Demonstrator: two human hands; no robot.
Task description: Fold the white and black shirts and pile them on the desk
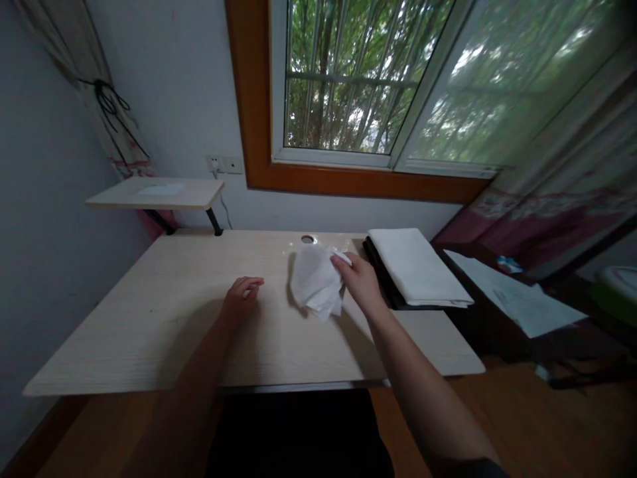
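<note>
My right hand is closed on a thin white tissue, pinched by its upper right corner between thumb and fingers. The crumpled sheet hangs down and to the left, over the middle of the light wooden desk. To the left, my left hand is held over the desk, its fingers loosely bent, with nothing visible in them. A gap separates it from the tissue.
A folded white cloth lies on a black item at the desk's right. A small raised shelf stands at back left. Behind the tissue is a round cable hole. Farther right, papers lie on a dark surface.
</note>
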